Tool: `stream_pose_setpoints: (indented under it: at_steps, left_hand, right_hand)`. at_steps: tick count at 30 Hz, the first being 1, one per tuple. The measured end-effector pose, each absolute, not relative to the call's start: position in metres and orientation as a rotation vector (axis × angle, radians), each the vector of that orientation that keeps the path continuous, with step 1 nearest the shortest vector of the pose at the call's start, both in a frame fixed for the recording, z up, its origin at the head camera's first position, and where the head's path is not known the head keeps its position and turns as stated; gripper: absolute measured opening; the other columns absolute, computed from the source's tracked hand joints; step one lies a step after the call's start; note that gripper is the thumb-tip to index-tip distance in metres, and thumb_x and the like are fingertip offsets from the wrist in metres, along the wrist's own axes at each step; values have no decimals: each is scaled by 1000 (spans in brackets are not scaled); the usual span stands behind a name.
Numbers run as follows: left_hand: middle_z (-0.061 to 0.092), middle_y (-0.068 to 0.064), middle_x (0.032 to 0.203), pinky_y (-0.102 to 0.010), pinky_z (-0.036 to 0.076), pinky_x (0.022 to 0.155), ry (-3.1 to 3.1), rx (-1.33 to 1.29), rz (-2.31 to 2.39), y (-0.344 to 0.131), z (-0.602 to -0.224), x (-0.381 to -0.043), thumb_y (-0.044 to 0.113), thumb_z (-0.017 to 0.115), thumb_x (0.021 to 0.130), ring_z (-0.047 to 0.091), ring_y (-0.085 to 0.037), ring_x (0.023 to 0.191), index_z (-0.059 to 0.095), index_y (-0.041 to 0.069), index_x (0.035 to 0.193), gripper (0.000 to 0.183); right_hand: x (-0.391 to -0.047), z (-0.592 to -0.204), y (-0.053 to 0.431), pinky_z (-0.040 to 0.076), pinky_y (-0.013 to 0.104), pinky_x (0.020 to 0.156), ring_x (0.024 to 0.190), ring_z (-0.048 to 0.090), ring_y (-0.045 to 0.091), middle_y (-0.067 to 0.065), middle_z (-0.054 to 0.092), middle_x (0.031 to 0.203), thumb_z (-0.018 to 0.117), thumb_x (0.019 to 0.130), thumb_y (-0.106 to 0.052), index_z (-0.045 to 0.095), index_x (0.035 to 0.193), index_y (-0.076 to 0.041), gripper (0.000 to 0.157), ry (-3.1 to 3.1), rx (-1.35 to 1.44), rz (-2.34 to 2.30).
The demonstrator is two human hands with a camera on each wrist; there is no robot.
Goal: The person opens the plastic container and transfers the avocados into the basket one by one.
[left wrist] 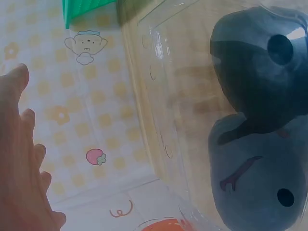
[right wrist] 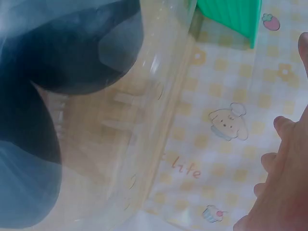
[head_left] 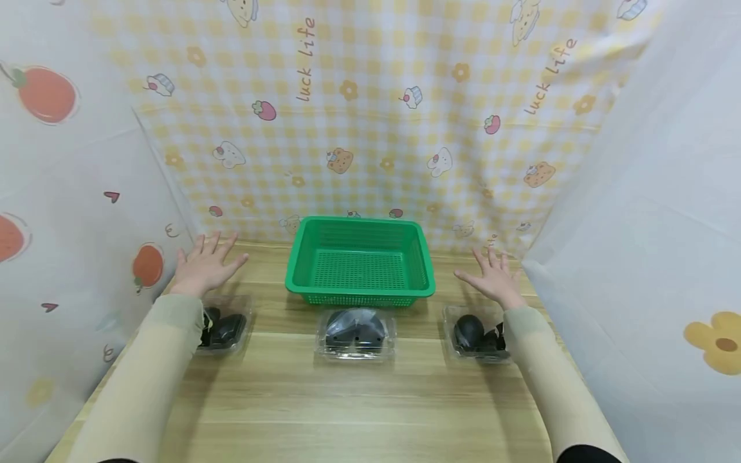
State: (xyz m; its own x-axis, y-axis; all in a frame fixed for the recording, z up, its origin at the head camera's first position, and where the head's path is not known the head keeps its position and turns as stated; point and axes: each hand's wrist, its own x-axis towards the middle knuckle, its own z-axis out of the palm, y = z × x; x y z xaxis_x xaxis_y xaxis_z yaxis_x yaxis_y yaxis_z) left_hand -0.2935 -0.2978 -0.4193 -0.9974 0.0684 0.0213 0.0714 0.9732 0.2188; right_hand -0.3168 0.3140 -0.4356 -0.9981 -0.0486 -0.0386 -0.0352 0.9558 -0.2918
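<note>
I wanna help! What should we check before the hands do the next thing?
1. Left hand free: ok, fingers spread, holding nothing.
2. Right hand free: ok, fingers spread, holding nothing.
3. Green basket upright: ok, its opening faces up.
4. Middle clear box in plain sight from the head camera: ok, with black things inside.
5. Left clear box and right clear box fully in sight from the head camera: not ok, the sleeves cover part of each.
6. Clear boxes fastened shut: cannot tell.
</note>
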Motion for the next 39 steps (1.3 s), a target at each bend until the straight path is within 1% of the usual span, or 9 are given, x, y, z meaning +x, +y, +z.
stream_pose_setpoints:
  at_steps: [5, 9, 13, 16, 20, 24, 31, 34, 39]
  left_hand:
    - [-7, -13, 145, -66, -18, 85, -3060, -148, -346, -295, -418, -293, 68, 17, 82, -14, -38, 127, 0, 30, 141, 72]
    - [2, -16, 145, -67, -11, 89, -2995, -200, -350, -287, -417, -287, 64, 20, 85, -5, -39, 128, 5, 27, 142, 70]
    - [11, -16, 144, -68, -4, 91, -2921, -248, -360, -277, -417, -278, 61, 22, 87, 3, -38, 129, 6, 27, 142, 66]
    - [15, -14, 144, -68, 3, 92, -2863, -280, -380, -268, -420, -270, 59, 25, 88, 10, -38, 128, 10, 28, 142, 64]
    - [17, -12, 144, -67, 9, 92, -2818, -329, -388, -254, -423, -257, 56, 27, 89, 16, -38, 128, 13, 29, 141, 61]
    - [21, -11, 143, -65, 13, 94, -2773, -387, -405, -237, -425, -246, 53, 31, 90, 19, -36, 127, 17, 28, 141, 59]
    - [26, -10, 141, -63, 18, 94, -2717, -478, -468, -209, -436, -225, 46, 41, 89, 24, -34, 126, 21, 28, 140, 58]
    - [26, -8, 141, -62, 19, 94, -2712, -500, -495, -198, -442, -217, 45, 42, 89, 23, -33, 127, 21, 29, 140, 57]
    - [22, -5, 143, -58, 20, 97, -2716, -541, -604, -181, -453, -202, 44, 41, 90, 21, -30, 128, 22, 27, 140, 57]
  right_hand:
    - [-311, -431, 300, -14, 71, 82, 126, -18, 38, 9, -11, 145, 35, 72, -75, 2, 141, -30, 89, 3104, -139, -450]
    - [-300, -427, 283, -5, 71, 88, 128, -12, 37, 8, -5, 146, 42, 74, -69, 8, 142, -29, 86, 3164, -264, -497]
    - [-284, -425, 262, 1, 67, 93, 129, -10, 36, 6, -3, 146, 47, 78, -62, 10, 142, -28, 81, 3198, -402, -543]
    - [-271, -427, 244, 3, 66, 94, 129, -8, 34, 3, -4, 146, 47, 78, -61, 8, 141, -30, 80, 3189, -496, -573]
    - [-254, -431, 219, 7, 64, 96, 130, -2, 32, 0, 0, 146, 50, 77, -60, 9, 140, -34, 80, 3185, -630, -632]
    - [-240, -433, 194, 12, 62, 97, 131, 2, 29, -2, 5, 146, 56, 76, -56, 13, 140, -34, 80, 3178, -803, -721]
    - [-212, -445, 157, 19, 58, 98, 132, 8, 24, -4, 11, 146, 52, 77, -58, 20, 140, -30, 76, 3102, -1036, -775]
    - [-203, -453, 145, 19, 57, 99, 131, 9, 25, -2, 13, 145, 52, 78, -57, 23, 140, -26, 75, 3051, -1098, -770]
    - [-197, -467, 131, 17, 52, 101, 132, 8, 21, -4, 13, 145, 51, 80, -56, 24, 139, -27, 71, 2983, -1151, -719]
